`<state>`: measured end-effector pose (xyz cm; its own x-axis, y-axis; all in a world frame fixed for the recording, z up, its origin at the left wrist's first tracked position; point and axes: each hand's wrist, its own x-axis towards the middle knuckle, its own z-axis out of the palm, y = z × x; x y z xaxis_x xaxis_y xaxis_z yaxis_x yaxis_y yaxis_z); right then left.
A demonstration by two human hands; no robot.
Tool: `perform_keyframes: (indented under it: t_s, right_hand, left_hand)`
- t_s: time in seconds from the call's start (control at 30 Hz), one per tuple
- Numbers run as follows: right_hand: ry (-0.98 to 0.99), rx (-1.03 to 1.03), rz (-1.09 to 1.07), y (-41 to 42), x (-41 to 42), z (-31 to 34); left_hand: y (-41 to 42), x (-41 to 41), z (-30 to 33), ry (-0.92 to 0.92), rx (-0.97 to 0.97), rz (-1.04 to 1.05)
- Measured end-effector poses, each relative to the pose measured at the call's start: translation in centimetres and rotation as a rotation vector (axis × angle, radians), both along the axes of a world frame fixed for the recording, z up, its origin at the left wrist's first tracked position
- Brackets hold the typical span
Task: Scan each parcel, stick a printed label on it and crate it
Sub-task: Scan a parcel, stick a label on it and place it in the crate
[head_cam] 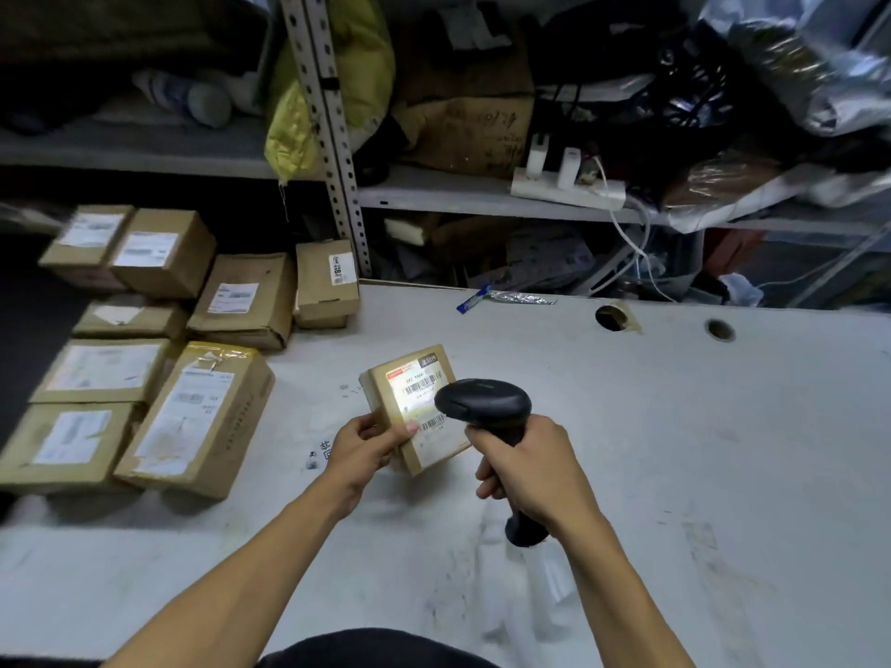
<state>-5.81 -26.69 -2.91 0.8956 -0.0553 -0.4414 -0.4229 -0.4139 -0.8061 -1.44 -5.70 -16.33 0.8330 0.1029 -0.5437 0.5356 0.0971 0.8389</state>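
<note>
Head view: left hand [366,445] pinches a small flat cardboard parcel [417,407] at its near-left edge, thumb on the label face, the other fingers curled behind; parcel is held tilted above the worktop [675,450], label up and toward the camera, roughly mid-worktop, nearer the left edge than the right. Right hand [530,470] is clenched round the grip of a black handheld barcode scanner [482,405]; scanner head sits just right of and over the parcel's right edge, nose toward the label [419,385]; a bright patch lies on the label. Judgement: scan step in hand; the parcel lies left of the scanner head, its barcode lines running roughly left to right across the label, so aim turns on keeping the head square to those lines. Stack of labelled cardboard boxes [193,417] at the worktop's left edge, well apart from both hands; no crate or label printer visible. Worktop white, scuffed, two cable holes [718,329] near the far edge; metal shelving [482,195] behind, cluttered.
</note>
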Motion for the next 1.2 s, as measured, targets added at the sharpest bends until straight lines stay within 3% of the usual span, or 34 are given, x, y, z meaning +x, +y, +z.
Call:
perform_keyframes:
  t_s: [0.27,0.77,0.97,1.03,1.1,1.2]
  right_hand:
    - [-0.027,-0.147,0.074,1.1,0.1,2.2]
    - [-0.03,-0.189,0.027,-1.4,-0.6,1.4]
    - [0.011,-0.29,-0.121,-5.4,-0.3,-3.0]
    - [0.074,-0.324,-0.223,-8.0,-0.8,-6.2]
    - [0.154,-0.362,-0.287,-10.3,-1.7,-9.2]
    - [0.249,-0.363,-0.348,-12.6,-3.0,-12.2]
  left_hand:
    - [1.4,0.1,-1.4,0.052,0.001,0.029]
    - [0.6,0.5,-2.6,0.09,-0.019,-0.019]
    - [0.2,1.2,-2.6,0.149,-0.022,-0.007]
    - [-0.3,1.4,-2.1,0.154,0.109,0.012]
    - [-1.2,0.8,-1.6,0.086,0.411,-0.028]
    - [-3.3,-1.2,-0.2,-0.241,0.823,-0.028]
